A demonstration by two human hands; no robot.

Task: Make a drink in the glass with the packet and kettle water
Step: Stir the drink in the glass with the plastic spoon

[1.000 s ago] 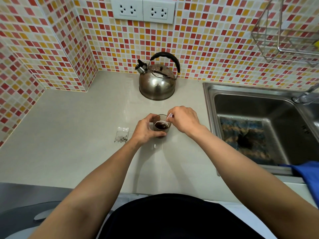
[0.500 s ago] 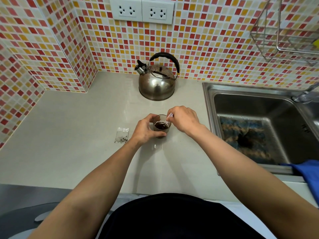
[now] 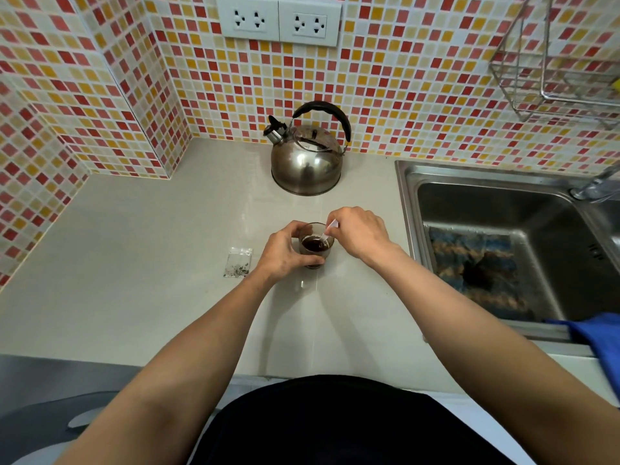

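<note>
A small clear glass (image 3: 316,245) of dark brown liquid stands on the beige counter (image 3: 151,263). My left hand (image 3: 285,253) is wrapped around its left side. My right hand (image 3: 359,234) pinches a thin white stirrer (image 3: 327,232) whose lower end dips into the liquid. A clear plastic packet (image 3: 239,262) with a few dark specks inside lies flat to the left of the glass. The steel kettle (image 3: 307,156) with a black handle sits behind the glass near the tiled wall.
A steel sink (image 3: 503,246) with a blue-brown cloth in its basin is at the right, a tap (image 3: 593,186) at its far corner. A blue cloth (image 3: 600,337) hangs at the sink's front edge. A wire rack (image 3: 553,62) hangs on the wall above.
The stirrer's tip shifts slightly inside the glass between frames. Both hands and the glass stay in the same place.
</note>
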